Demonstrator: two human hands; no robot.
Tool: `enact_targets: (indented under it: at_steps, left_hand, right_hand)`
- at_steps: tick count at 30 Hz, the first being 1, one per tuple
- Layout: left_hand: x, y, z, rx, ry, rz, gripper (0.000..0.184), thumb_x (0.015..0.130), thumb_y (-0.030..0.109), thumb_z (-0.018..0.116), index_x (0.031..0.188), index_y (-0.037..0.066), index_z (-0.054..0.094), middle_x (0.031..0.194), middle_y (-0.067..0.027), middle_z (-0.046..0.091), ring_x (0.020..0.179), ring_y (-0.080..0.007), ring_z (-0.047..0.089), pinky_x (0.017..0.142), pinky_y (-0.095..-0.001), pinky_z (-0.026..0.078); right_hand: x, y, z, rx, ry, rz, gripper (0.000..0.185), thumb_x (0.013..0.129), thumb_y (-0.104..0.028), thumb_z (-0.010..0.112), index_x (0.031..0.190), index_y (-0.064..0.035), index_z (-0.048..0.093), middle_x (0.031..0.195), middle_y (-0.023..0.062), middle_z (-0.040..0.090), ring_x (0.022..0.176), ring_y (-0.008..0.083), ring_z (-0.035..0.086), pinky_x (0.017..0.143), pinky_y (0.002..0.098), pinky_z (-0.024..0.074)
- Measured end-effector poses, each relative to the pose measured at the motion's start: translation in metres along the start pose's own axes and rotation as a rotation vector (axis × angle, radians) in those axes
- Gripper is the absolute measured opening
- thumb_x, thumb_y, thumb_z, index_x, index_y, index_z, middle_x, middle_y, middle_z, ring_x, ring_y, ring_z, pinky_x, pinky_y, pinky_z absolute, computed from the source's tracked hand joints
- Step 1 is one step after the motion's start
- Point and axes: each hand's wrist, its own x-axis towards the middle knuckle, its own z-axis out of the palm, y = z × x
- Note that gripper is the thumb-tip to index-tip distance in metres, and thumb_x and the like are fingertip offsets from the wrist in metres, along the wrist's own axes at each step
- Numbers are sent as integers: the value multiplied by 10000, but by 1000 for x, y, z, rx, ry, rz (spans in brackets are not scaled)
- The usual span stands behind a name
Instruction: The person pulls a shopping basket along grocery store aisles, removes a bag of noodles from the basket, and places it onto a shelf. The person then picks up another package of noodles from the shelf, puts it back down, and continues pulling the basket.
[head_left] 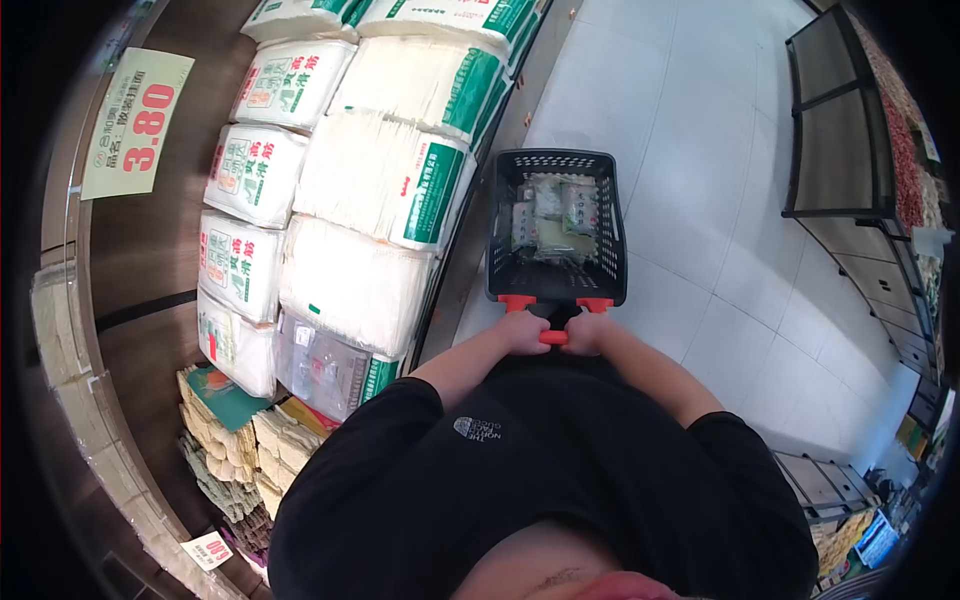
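Observation:
A black shopping basket (617, 225) with slotted walls is in front of my body, its red and black handle (553, 338) toward me. My left hand (522, 332) is wrapped round the left part of that handle. On its right part, my right hand (589, 333) is closed in the same way. Inside the basket lie several clear plastic packets (565, 240) with pale contents and some printed lettering; what they contain I cannot make out. The fingers of both hands are partly hidden from above.
To the left, a shelf carries stacked packs of dried noodles (365, 175), with a 3.80 price sign (138, 125) beside them. Bundled dry goods (225, 450) lie nearer me. Tiled floor (690, 200) runs ahead and right. Dark display bins (845, 120) line the right side.

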Motion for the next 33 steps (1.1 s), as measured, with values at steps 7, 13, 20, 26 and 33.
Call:
enact_targets:
  at_steps: [7,13,20,26,33]
  left_hand:
    - [16,-13,-44,73,-28,-9,378,772,455,688,971,136,723,950,-144,733,955,-349,701,880,-474,543]
    - [37,-26,-95,149,-44,-10,384,740,452,709,942,127,737,939,-146,737,941,-344,706,868,-471,551]
    - [58,-34,-135,197,-33,-32,379,701,432,735,923,125,753,927,-139,742,927,-340,709,847,-465,562]
    - [74,-49,-141,227,42,18,381,681,451,730,873,122,743,832,-157,728,844,-364,710,790,-480,564]
    - [76,-34,-169,198,-45,-35,419,716,460,738,958,118,756,960,-135,744,950,-348,707,867,-470,559]
  right_hand:
    - [1,-2,-35,74,93,34,507,853,-528,597,1067,-101,767,1122,136,738,1095,359,680,957,586,478]
    - [8,0,-71,180,175,32,547,847,-542,603,1071,-69,760,1132,177,731,1082,364,694,923,570,520]
    - [22,8,-105,267,147,35,566,872,-500,592,1160,-30,721,1265,193,685,1192,387,645,1004,675,442]
    - [36,15,-113,247,267,65,522,852,-520,620,1091,-76,755,1141,182,726,1072,368,696,939,527,536]
    - [40,24,-127,291,185,32,563,848,-510,604,1129,-39,732,1193,202,709,1128,362,677,974,534,514]
